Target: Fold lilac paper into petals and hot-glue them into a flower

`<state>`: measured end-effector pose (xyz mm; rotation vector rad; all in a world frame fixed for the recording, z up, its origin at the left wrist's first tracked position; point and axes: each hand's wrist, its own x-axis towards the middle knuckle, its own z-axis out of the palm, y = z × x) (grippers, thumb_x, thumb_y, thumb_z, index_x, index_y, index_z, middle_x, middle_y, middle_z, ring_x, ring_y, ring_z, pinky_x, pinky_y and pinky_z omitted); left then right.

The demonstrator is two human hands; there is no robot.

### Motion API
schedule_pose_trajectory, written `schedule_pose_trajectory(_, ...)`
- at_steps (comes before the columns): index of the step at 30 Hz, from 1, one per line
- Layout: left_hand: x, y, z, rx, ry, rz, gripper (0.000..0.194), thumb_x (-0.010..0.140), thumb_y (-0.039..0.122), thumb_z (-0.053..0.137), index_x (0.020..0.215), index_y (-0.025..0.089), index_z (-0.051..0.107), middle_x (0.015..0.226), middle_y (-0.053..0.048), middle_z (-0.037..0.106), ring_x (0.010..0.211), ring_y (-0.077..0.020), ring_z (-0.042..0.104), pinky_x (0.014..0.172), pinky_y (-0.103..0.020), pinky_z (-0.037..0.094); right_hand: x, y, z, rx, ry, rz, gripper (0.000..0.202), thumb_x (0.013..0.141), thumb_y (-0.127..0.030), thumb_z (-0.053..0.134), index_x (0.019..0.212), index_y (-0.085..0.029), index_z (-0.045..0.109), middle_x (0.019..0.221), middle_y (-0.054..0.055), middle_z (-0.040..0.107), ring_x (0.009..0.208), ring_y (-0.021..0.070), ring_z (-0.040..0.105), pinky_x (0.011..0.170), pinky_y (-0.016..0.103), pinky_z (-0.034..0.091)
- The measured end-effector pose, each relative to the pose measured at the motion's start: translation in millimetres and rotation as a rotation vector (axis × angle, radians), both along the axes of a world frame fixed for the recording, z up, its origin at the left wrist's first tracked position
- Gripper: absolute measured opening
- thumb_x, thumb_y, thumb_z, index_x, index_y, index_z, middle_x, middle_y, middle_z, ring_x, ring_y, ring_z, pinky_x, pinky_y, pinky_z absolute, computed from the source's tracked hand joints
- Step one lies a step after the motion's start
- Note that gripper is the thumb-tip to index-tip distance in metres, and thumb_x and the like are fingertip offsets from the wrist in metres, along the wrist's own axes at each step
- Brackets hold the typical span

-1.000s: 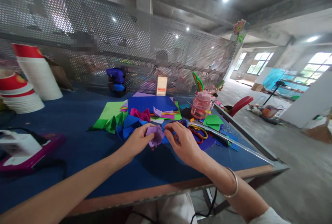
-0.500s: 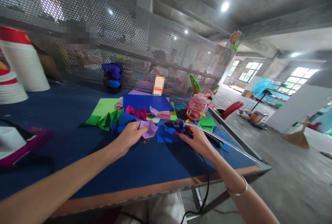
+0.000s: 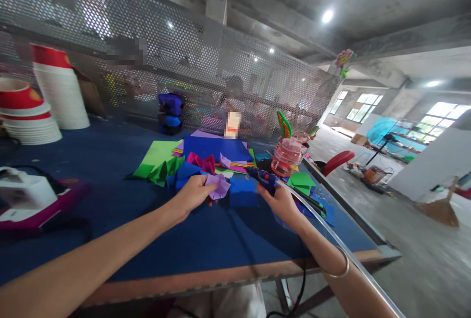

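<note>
My left hand (image 3: 195, 193) pinches a piece of folded purple paper (image 3: 219, 186) between thumb and fingers. Wrapped round a blue glue gun (image 3: 264, 178) is my right hand (image 3: 281, 205); the gun's nozzle points left, and a long clear glue stick (image 3: 331, 237) runs out of its back past my forearm. A flat blue paper square (image 3: 243, 192) lies between the two hands. Behind my left hand sit folded blue paper (image 3: 187, 174), magenta paper (image 3: 202, 162) and green paper (image 3: 162, 171). A small purple folded piece (image 3: 224, 161) rests beyond, by stacked coloured sheets.
A pink clear jar (image 3: 287, 156) stands at the back right, beside green paper (image 3: 301, 183) and a green-and-black cutter (image 3: 314, 205). Stacked paper cups (image 3: 64, 94) and a purple power strip (image 3: 55, 205) with a white plug are at left. A perforated metal screen (image 3: 184, 63) closes off the back.
My right hand has gripped the glue gun and lifted it from the table, its glue stick swinging up with it. My left hand still holds the purple paper. The view has shifted slightly left.
</note>
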<state>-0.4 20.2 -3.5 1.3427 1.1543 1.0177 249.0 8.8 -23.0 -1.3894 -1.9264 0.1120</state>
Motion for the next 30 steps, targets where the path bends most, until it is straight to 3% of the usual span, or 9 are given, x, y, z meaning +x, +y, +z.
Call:
schedule_pose_trajectory(4, 1, 0, -1.8, 0.0, -0.014, -0.011, 0.007, 0.067, 0.02, 0.059, 0.066, 0.015, 0.064, 0.05, 0.001, 0.06, 0.045, -0.0121, 0.053, 0.043, -0.021, 0.041, -7, -12, 4.7, 0.005, 0.015, 0.08, 0.03, 0.092, -0.047, 0.05, 0.083, -0.02, 0.062, 0.072, 0.002, 0.062, 0.068, 0.0187, 0.056, 0.06, 0.029, 0.044)
schedule_pose_trajectory(10, 1, 2, -4.9, 0.017, 0.029, -0.022, 0.009, 0.067, 0.022, 0.061, 0.061, 0.016, 0.061, 0.047, 0.002, 0.059, 0.04, -0.011, 0.051, 0.041, -0.021, 0.04, -26, -28, 12.2, 0.224, -0.177, 0.257, 0.02, 0.094, -0.036, 0.05, 0.083, -0.02, 0.054, 0.078, 0.003, 0.06, 0.073, 0.017, 0.054, 0.069, 0.03, 0.044)
schedule_pose_trajectory(22, -7, 4, -9.5, 0.174, 0.329, -0.025, 0.018, 0.071, 0.028, 0.057, 0.06, 0.017, 0.066, 0.047, 0.0, 0.062, 0.041, -0.0156, 0.057, 0.042, -0.022, 0.041, -25, -24, 12.0, 0.31, -0.373, 0.324, 0.014, 0.092, -0.028, 0.051, 0.082, -0.019, 0.053, 0.075, 0.003, 0.06, 0.072, 0.0172, 0.052, 0.071, 0.031, 0.039)
schedule_pose_trajectory(30, -9, 0, 1.8, 0.158, 0.468, -0.068, 0.019, 0.069, 0.019, 0.053, 0.053, 0.019, 0.063, 0.042, 0.001, 0.061, 0.038, -0.0163, 0.058, 0.039, -0.02, 0.038, -23, -22, 11.2, 0.322, -0.421, 0.35, 0.013, 0.091, -0.027, 0.05, 0.084, -0.018, 0.055, 0.076, 0.004, 0.061, 0.073, 0.0183, 0.051, 0.071, 0.032, 0.038)
